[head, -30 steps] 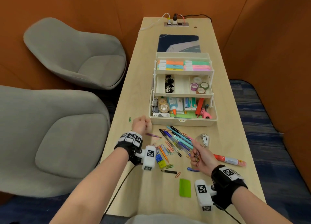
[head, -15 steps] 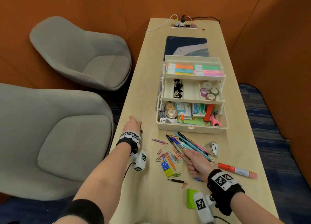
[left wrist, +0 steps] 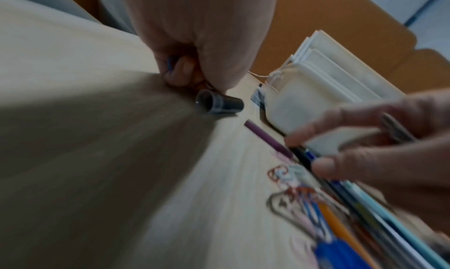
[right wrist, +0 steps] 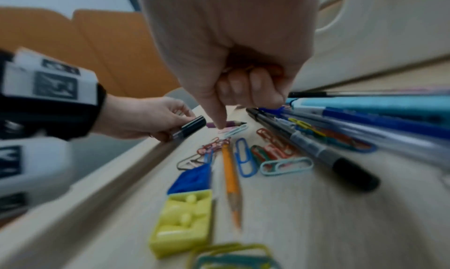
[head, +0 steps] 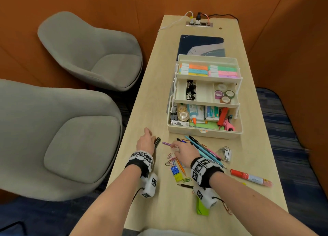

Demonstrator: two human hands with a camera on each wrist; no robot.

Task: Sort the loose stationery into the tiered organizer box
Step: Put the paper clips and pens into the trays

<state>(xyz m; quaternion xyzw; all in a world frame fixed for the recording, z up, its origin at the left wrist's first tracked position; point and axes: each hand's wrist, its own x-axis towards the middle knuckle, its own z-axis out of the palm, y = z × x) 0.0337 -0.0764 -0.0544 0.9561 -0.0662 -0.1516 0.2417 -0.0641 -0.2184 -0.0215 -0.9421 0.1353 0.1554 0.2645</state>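
The cream tiered organizer box [head: 204, 133] stands open on the table, its trays part filled. In front of it lie several pens [head: 204, 148], a purple pencil [head: 166, 143] and coloured paper clips [head: 170, 158]. My left hand [head: 149, 138] rests at the table's left side and grips a black marker [head: 157, 141], seen again as the black marker [right wrist: 192, 128]. A blue clip shows inside its curled fingers [left wrist: 180, 71]. My right hand [head: 174, 146] is over the clip pile with its fingers curled on paper clips. Its index finger presses a pink clip [right wrist: 226, 129].
An orange pencil [head: 181, 166], blue [head: 174, 170] and yellow [head: 178, 177] pin boxes, a short black pencil [head: 185, 185], a staple remover [head: 226, 153], a red glue stick [head: 250, 178] and a green note pad [head: 202, 209] lie nearby. Grey chairs [head: 79, 147] stand left of the table.
My left hand reached out to the table's left edge and stays there, the black marker now showing in it. My right hand came down and moved left from the pens onto the clips.
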